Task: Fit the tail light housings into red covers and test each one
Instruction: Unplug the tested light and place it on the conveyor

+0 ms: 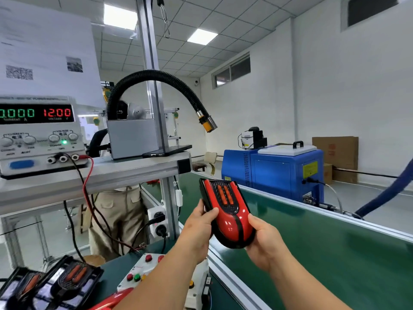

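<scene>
An assembled tail light (pixel 228 211), a black housing under a glossy red cover with two orange strips, is held up in the air over the near edge of the green belt. My left hand (pixel 200 229) grips its left side with the thumb on top. My right hand (pixel 263 239) grips its lower right end. Two bare black housings (pixel 67 280) with orange strips lie at the bottom left. Part of a red cover (pixel 111 299) shows at the bottom edge.
A power supply (pixel 38 135) reading 0.000 and 12.00 sits on the aluminium shelf (pixel 138 168), with red and black leads hanging down. A button box (pixel 143 271) lies near the housings. The green conveyor belt (pixel 335 253) runs right. A blue machine (pixel 274 171) stands behind it. Another person stands under the shelf.
</scene>
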